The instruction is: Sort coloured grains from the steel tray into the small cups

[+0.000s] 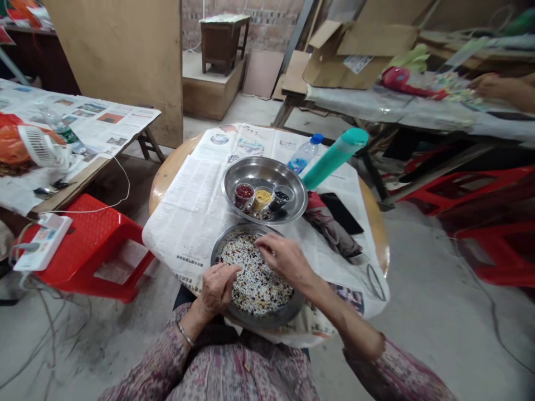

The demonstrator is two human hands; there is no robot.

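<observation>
Newspaper-covered table (186, 203), mixed grains (259, 284) below and between both curled hands (216, 285) (286, 257), any grasp impossible to tell

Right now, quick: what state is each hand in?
Left hand: fingers curled over the mixed grains; whether it holds any cannot be told.
Right hand: fingers bent inward over the mixed grains; whether anything is pinched cannot be told.
</observation>
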